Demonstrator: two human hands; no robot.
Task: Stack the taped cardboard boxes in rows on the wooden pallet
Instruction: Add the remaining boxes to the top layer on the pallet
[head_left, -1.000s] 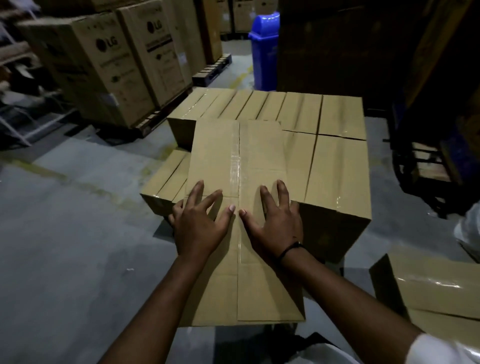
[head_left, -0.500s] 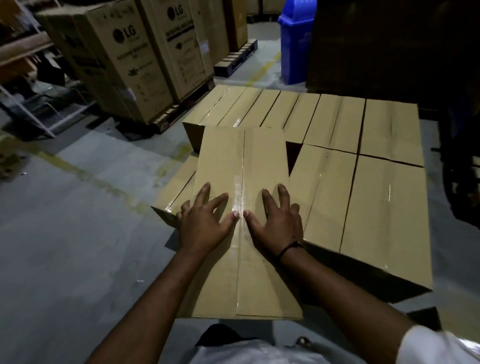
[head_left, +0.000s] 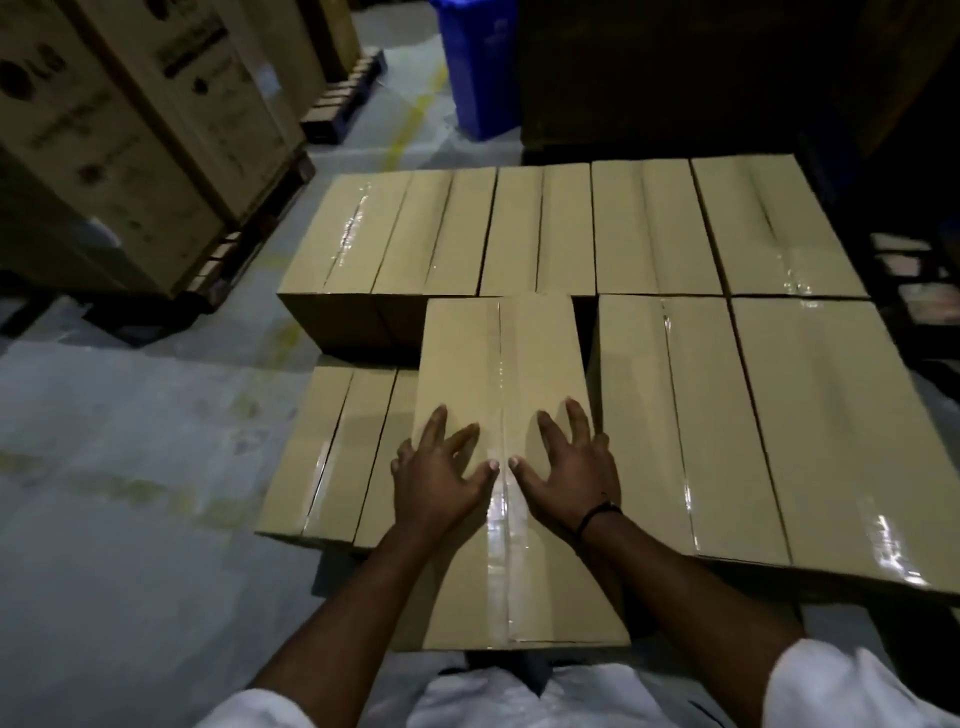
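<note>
Both hands lie flat with fingers spread on the top of the taped box. The left hand and right hand sit on either side of the tape seam, thumbs almost meeting. Neither hand grips anything.

The box sits in the near row. Its far edge is up against the far row, its right side is just beside the right-hand boxes, and its near end overhangs towards the person. To its left, a lower pair of boxes shows one layer down. The wooden pallet is hidden under the load.

The step looks like seating this box. To do it well, push evenly with both palms so the box slides straight. That should close the dark slot on the right and bring the near face level with the neighbours. Uneven pressure could skew it or catch a corner.

Compared with half a second ago, the hands keep the same place at the seam. The wedge-shaped gap on the right has narrowed to a thin slot, and the box lies more nearly parallel to its neighbour. The view has also moved closer over the stack, so the blue bin is now cut off at the top.
</note>
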